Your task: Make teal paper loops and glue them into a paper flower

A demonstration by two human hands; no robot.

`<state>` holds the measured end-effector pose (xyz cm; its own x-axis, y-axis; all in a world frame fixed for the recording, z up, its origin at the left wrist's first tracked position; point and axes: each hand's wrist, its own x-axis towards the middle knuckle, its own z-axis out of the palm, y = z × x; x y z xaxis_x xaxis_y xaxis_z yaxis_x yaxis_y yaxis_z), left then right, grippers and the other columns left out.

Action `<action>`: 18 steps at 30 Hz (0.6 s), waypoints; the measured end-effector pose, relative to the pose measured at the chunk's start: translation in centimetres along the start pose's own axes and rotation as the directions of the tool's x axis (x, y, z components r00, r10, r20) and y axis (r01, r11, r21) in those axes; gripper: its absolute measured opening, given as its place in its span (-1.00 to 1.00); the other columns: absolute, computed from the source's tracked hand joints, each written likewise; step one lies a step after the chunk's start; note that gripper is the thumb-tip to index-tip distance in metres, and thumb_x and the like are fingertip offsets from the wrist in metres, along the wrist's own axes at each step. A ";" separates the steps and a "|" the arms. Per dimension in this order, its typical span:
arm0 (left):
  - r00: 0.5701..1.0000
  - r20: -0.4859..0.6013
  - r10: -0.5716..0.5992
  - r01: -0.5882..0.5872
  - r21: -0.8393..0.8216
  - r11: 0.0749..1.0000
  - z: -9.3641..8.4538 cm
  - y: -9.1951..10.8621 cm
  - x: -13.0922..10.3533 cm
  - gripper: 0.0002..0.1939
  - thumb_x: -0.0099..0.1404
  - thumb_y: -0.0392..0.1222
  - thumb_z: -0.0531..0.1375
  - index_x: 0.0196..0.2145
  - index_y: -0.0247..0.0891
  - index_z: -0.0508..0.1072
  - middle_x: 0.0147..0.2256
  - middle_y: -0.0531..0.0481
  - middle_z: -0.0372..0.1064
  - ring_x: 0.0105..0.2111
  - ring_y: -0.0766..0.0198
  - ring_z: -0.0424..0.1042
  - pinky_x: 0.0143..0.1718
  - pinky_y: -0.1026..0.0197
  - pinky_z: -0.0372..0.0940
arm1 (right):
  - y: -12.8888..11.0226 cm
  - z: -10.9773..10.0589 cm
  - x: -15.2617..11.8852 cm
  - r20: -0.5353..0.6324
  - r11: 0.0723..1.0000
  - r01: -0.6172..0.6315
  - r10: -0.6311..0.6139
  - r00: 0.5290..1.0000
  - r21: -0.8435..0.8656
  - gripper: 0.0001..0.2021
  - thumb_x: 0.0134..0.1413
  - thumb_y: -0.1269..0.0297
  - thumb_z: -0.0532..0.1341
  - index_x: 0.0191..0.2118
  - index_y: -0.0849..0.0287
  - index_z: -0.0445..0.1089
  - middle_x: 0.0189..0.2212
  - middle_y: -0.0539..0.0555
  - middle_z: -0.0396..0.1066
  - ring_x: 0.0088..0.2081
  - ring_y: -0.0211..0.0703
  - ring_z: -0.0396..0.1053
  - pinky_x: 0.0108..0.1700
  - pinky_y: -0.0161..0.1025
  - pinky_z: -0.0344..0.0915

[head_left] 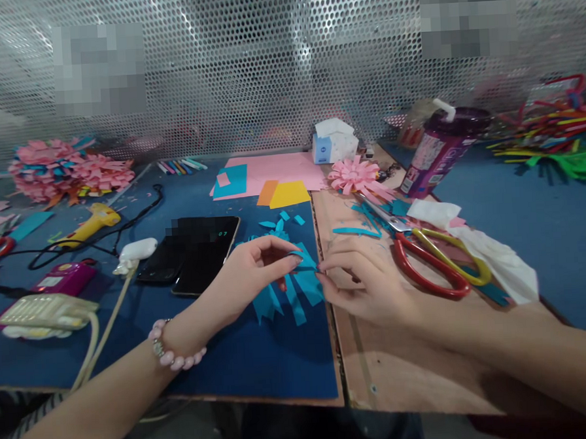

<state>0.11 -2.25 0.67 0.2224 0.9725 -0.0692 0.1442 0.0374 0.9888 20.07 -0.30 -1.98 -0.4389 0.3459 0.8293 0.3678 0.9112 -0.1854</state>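
Note:
Above the blue table's right edge, my left hand point(256, 270) pinches a small blue paper strip point(304, 261) between thumb and fingers. My right hand point(367, 278) closes its fingertips on the pointed right end of that strip. Under and around my hands lies a blue fringed paper flower point(297, 304), its cut strips spreading toward me; my left hand hides part of it. Small blue paper scraps point(285, 216) sit just beyond. Red-and-yellow-handled scissors point(430, 271) rest to the right of my right hand.
Left are two dark phones point(206, 257), a yellow glue gun point(91, 225) and a power strip point(47, 312). Farther back are pink paper point(280, 168), a tissue box point(335, 145) and a pink paper flower point(353, 176). A purple cup point(437, 153) and crumpled tissue point(501, 261) stand right.

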 end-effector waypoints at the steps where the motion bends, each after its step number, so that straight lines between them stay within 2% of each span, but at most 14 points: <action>1: 1.000 0.001 0.003 -0.003 0.000 1.000 0.0 0.0 0.0 -0.78 0.17 -0.15 0.28 -0.25 -0.32 0.45 -0.42 0.06 0.36 -0.55 0.43 0.32 -0.45 0.32 0.25 | 0.0 0.0 0.0 0.000 1.000 -0.002 0.002 1.000 -0.007 -0.82 0.00 0.50 0.23 -0.26 0.14 0.29 -0.42 0.04 0.39 -0.37 -0.23 0.41 -0.43 -0.32 0.35; 7: 1.000 0.003 0.001 -0.001 -0.009 1.000 0.1 -0.1 0.0 -0.77 0.17 -0.15 0.28 -0.24 -0.31 0.44 -0.39 0.04 0.37 -0.54 0.42 0.33 -0.45 0.31 0.27 | 0.0 0.1 0.0 -0.003 1.000 0.014 -0.014 1.000 -0.014 -0.82 -0.01 0.50 0.23 -0.27 0.14 0.29 -0.43 0.04 0.40 -0.38 -0.23 0.41 -0.52 -0.36 0.30; 18: 1.000 0.012 -0.002 0.002 0.004 1.000 0.0 -0.1 -0.1 -0.77 0.18 -0.14 0.27 -0.24 -0.31 0.44 -0.39 0.04 0.37 -0.54 0.41 0.32 -0.44 0.30 0.26 | 0.0 0.1 -0.1 0.004 1.000 0.006 -0.006 1.000 0.005 -0.82 -0.01 0.51 0.20 -0.27 0.13 0.29 -0.43 0.01 0.40 -0.40 -0.26 0.41 -0.49 -0.37 0.30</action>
<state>0.05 -2.30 0.62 0.2334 0.9697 -0.0724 0.1487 0.0380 0.9882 19.98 -0.29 -2.12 -0.4441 0.3414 0.8284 0.3612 0.9143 -0.1831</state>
